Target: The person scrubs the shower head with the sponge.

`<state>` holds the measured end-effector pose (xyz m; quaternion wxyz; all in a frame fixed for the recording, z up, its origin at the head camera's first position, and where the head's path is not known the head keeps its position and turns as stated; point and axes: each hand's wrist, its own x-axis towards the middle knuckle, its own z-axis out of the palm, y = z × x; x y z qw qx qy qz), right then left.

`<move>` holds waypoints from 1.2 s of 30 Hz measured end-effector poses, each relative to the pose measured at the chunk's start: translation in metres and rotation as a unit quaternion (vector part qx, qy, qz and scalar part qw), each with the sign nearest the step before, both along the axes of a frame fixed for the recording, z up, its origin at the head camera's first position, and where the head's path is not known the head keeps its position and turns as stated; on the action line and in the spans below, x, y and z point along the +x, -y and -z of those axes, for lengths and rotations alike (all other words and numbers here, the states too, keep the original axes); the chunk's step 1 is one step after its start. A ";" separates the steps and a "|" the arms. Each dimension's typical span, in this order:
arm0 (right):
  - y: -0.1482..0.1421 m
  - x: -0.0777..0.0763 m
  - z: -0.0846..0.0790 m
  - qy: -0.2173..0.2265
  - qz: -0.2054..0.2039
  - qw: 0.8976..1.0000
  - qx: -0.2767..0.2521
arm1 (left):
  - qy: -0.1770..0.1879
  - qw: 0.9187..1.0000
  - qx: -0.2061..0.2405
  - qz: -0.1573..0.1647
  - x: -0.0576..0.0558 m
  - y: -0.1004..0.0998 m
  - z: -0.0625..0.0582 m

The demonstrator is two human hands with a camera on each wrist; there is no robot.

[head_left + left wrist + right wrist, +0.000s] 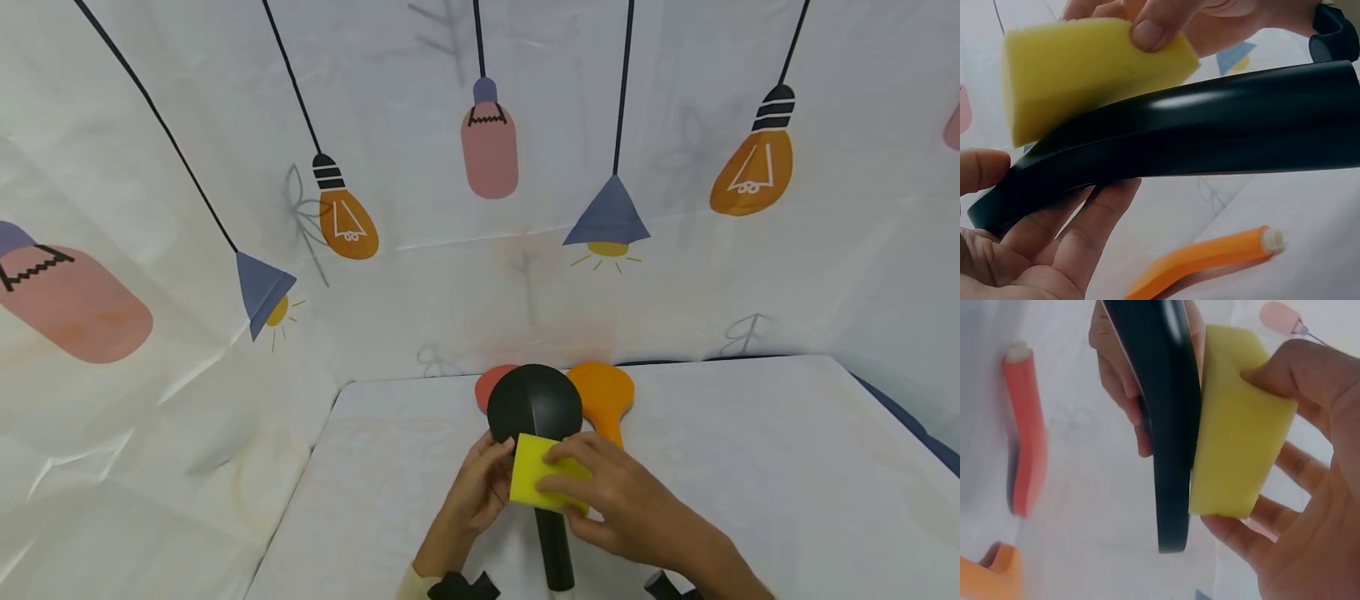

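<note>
A black paddle-like thing (534, 404) with a round head and a thick handle points away from me in the head view. My left hand (480, 487) holds it near the neck; the left wrist view has the thumb at its end and fingers (1054, 250) underneath. Between the fingers and thumb of my right hand (615, 500) is a yellow sponge (1235, 437). One face of the sponge lies against the black paddle's bent neck, seen from the side in both wrist views. The sponge covers part of the neck in the head view.
Behind the black paddle lie a similar orange paddle (600, 390) and a red one (487, 387), both on the white table (750, 467). Their handles have whitish tips. A white sheet with printed lamps (613, 212) hangs at the table's back and left edges.
</note>
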<state>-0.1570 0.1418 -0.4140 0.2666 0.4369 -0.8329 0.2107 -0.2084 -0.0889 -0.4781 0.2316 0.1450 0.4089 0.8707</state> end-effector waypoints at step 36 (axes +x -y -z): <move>0.002 -0.007 0.007 0.004 0.104 0.995 0.007 | 0.012 0.998 -0.039 0.041 0.003 -0.006 0.001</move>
